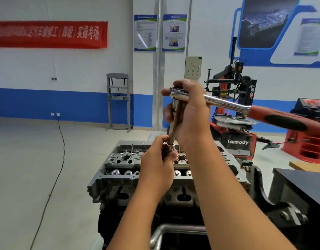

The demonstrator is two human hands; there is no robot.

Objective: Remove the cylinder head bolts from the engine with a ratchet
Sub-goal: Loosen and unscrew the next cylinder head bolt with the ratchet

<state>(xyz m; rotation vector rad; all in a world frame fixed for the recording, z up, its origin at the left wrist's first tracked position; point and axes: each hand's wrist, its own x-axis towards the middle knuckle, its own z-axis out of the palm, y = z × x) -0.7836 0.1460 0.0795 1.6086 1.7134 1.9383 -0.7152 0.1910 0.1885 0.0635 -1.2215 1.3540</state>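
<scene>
Head-worn camera looks forward and slightly down, close over the engine [119,179]

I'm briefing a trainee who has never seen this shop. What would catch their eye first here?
Centre frame, the right hand grips the head of a shiny ratchet, its red handle running off to the right. Below, the left hand pinches the socket above the bare engine. A red banner hangs on the left wall.

We see a glossy chrome ratchet [225,102] with matt red-and-black grip, and a dull grey cast-metal cylinder head [117,170].
</scene>
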